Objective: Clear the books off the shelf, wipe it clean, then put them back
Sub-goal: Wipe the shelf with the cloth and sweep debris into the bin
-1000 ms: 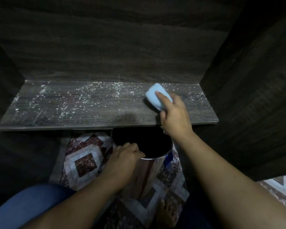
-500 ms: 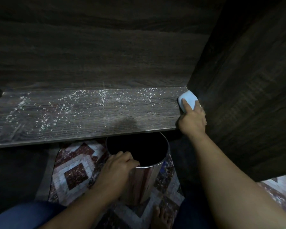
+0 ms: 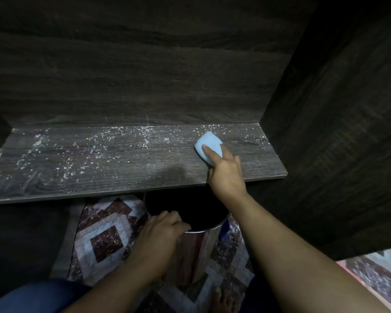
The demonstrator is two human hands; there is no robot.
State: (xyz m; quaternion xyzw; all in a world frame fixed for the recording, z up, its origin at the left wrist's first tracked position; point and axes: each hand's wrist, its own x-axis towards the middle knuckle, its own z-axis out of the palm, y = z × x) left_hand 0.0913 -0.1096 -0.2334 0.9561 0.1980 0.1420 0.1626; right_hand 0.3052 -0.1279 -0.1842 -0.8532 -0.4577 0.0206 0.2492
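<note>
A dark wood-grain shelf (image 3: 113, 172) runs across the view, strewn with white crumbs and dust, thickest at the left and back. No books are in view. My right hand (image 3: 226, 175) grips a light blue sponge (image 3: 207, 141) and presses it on the shelf's right part, index finger laid over its top. Below the shelf's front edge stands a shiny metal bin (image 3: 196, 247) with a dark opening. My left hand (image 3: 160, 233) grips the bin's rim on its left side.
The cabinet's dark side wall (image 3: 334, 141) rises close on the right, the back panel (image 3: 145, 75) behind the shelf. A patterned floor mat (image 3: 104, 240) lies under the bin. My blue-clad knee (image 3: 32, 297) and a bare foot (image 3: 224, 301) are at the bottom.
My right hand slid the sponge to the shelf's right end against the side wall, then back leftward to where it is now. The left hand stayed on the bin rim.
</note>
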